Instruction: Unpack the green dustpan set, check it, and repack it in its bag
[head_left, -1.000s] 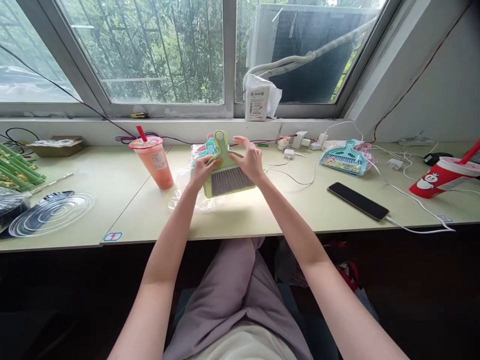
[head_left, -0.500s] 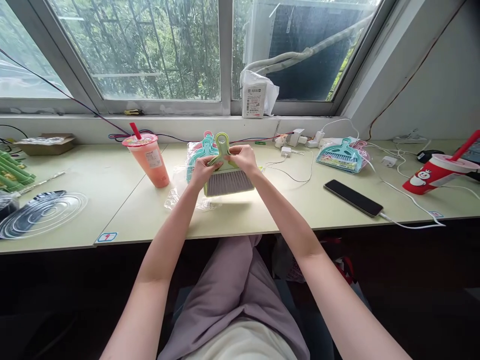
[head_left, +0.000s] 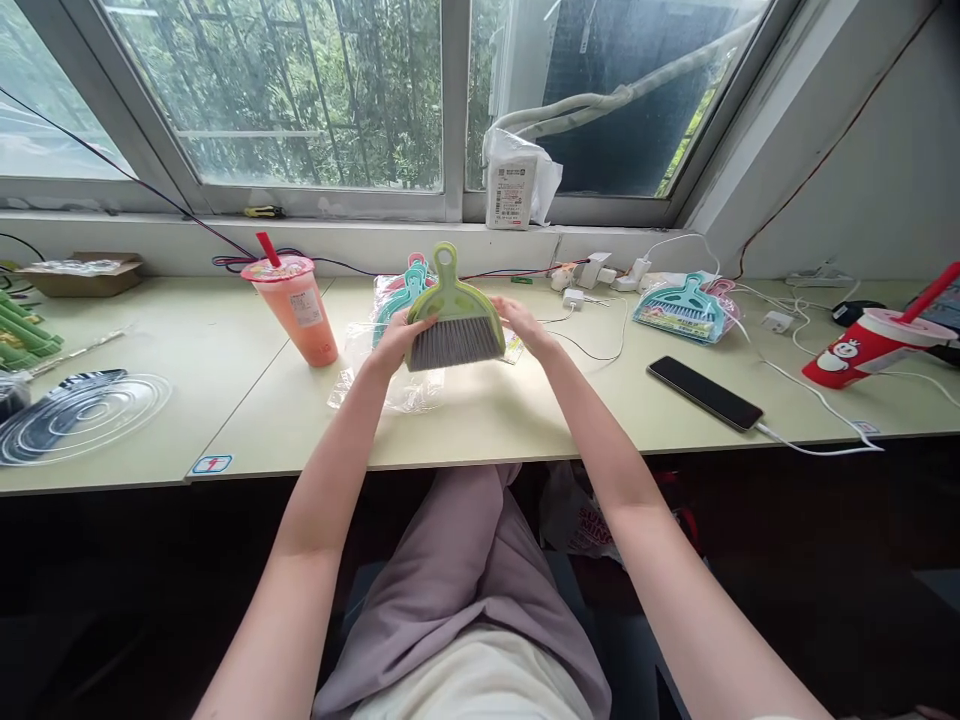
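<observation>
A green hand brush (head_left: 457, 340) with grey bristles, apparently nested in a matching green dustpan (head_left: 491, 308), is held upright above the table, its looped handle at the top. My left hand (head_left: 399, 340) is closed on the left edge of the set, thumb lying across the front. At the right edge my right hand (head_left: 523, 322) has its fingers stretched out; whether they touch the dustpan I cannot tell. Behind the set lies a teal and pink brush-and-dustpan set (head_left: 409, 290), partly hidden. Crumpled clear plastic wrapping (head_left: 416, 390) spreads below on the table.
A pink drink cup (head_left: 300, 315) stands left. On the right are a phone (head_left: 705, 392) on a white cable, a bagged teal set (head_left: 682, 310) and a tilted red cup (head_left: 862, 350). Chargers (head_left: 596, 270) and wires line the wall. Clear coiled tubing (head_left: 105, 410) lies far left.
My right hand has left the handle area and moved right and down to the dustpan's edge. My left hand has slid down to the left edge. The green set's front shows more fully.
</observation>
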